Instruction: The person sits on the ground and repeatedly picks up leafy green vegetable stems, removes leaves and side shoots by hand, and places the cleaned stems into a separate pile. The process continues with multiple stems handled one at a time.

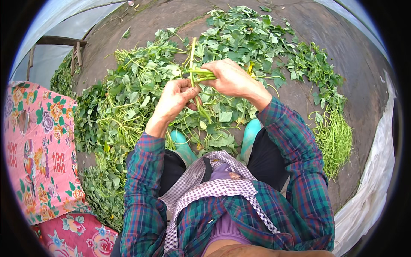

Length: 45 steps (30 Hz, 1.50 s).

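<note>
My left hand pinches a long pale-green vine stem between thumb and fingers. The stem's bare upper end points away from me, past my hands. In my right hand is a small bunch of cut green stalks, their ends sticking out to the left and crossing the vine stem. Both hands are close together over a heap of leafy green vines, which look like sweet potato vines. The fingertips of my right hand are partly hidden behind its bunch.
More leaves lie heaped ahead on the dark ground. A pile of stripped stalks is at the right. Pink floral cloth covers something at the left, near a wooden stand. White plastic sheeting edges the right. My teal boots flank the vines.
</note>
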### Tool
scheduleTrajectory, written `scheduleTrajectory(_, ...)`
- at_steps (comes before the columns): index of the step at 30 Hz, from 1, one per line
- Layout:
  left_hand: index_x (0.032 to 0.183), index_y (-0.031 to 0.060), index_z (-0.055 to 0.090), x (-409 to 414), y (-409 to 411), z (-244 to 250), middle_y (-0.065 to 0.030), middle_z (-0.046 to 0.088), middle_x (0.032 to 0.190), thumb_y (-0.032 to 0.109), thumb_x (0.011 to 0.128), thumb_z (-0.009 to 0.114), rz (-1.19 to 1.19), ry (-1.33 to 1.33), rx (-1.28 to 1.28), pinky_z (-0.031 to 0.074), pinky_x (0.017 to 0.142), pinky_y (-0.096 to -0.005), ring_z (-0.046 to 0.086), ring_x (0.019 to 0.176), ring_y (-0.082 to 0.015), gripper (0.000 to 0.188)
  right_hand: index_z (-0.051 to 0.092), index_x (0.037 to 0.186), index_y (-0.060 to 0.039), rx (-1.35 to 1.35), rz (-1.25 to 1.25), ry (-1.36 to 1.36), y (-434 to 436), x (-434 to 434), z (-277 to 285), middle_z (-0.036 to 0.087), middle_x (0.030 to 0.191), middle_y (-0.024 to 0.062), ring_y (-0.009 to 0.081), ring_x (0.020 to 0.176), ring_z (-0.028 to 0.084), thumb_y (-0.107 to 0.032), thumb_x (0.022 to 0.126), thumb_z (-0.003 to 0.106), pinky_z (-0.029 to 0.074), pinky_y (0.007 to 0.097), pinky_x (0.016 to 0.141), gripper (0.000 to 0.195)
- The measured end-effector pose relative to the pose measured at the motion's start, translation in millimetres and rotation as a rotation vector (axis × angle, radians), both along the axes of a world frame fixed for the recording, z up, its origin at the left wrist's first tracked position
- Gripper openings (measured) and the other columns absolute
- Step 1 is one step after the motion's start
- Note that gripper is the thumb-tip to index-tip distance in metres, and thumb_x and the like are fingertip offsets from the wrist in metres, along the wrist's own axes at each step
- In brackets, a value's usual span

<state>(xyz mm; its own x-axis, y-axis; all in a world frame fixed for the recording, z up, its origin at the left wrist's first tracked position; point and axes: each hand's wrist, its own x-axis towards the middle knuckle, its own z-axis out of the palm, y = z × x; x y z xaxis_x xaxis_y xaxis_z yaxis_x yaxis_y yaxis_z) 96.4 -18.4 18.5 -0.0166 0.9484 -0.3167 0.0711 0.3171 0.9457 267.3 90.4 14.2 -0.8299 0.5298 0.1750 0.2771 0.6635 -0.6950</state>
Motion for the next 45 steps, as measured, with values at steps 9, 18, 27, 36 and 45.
scheduleTrajectory(9, 0.098, -0.0012, 0.060, -9.1, 3.0, 0.6, -0.0063, 0.064, 0.073, 0.014, 0.092, 0.056, 0.120, -0.157, 0.128, 0.049, 0.059, -0.0256, 0.060, 0.064, -0.0137, 0.017, 0.068, 0.096, -0.0018, -0.541, 0.059, 0.243, -3.9, -3.2, -18.3, 0.067, 0.076, 0.0042, 0.0139, 0.072, 0.059, -0.030, 0.082, 0.070, 0.046, 0.0339, 0.069, 0.031)
scheduleTrajectory(18, 0.091, 0.0002, 0.061, -13.2, 0.4, 2.3, -0.0058, 0.062, 0.069, 0.016, 0.092, 0.058, 0.121, -0.272, 0.067, 0.049, 0.056, -0.0245, 0.061, 0.062, -0.0133, 0.016, 0.068, 0.099, -0.0114, -0.190, -0.576, 0.057, 40.2, 7.9, 4.0, 0.069, 0.079, 0.0056, 0.0184, 0.074, 0.065, -0.034, 0.089, 0.060, 0.050, 0.0362, 0.069, 0.026)
scheduleTrajectory(27, 0.089, 0.0002, 0.062, -16.5, 4.5, -9.7, -0.0043, 0.062, 0.070, 0.017, 0.087, 0.067, 0.505, -0.190, 0.207, 0.048, 0.047, -0.0226, 0.058, 0.059, -0.0108, 0.017, 0.065, 0.096, -0.0021, -0.229, -0.122, 0.117, -36.6, -13.2, 13.0, 0.066, 0.075, 0.0117, 0.0208, 0.068, 0.064, -0.035, 0.071, 0.080, 0.050, 0.0337, 0.065, 0.044)
scheduleTrajectory(36, 0.086, -0.0011, 0.063, -8.0, 17.5, -26.5, -0.0016, 0.061, 0.072, 0.017, 0.086, 0.067, 0.415, 0.109, 0.225, 0.043, 0.056, -0.0247, 0.055, 0.063, -0.0087, 0.019, 0.061, 0.086, -0.0038, 0.108, -0.027, -0.012, -39.7, -12.5, -19.6, 0.063, 0.072, 0.0178, 0.0369, 0.071, 0.064, -0.015, 0.073, 0.062, 0.050, 0.0469, 0.062, 0.018)
scheduleTrajectory(45, 0.092, 0.0031, 0.058, -15.3, 14.2, -25.9, -0.0003, 0.058, 0.076, 0.018, 0.093, 0.053, 0.249, 0.109, 0.082, 0.041, 0.050, -0.0222, 0.051, 0.058, -0.0078, 0.016, 0.060, 0.080, -0.0074, 0.277, -0.118, 0.217, -33.0, 28.4, 15.2, 0.060, 0.065, 0.0119, 0.0335, 0.063, 0.061, -0.011, 0.066, 0.058, 0.047, 0.0441, 0.054, 0.014)
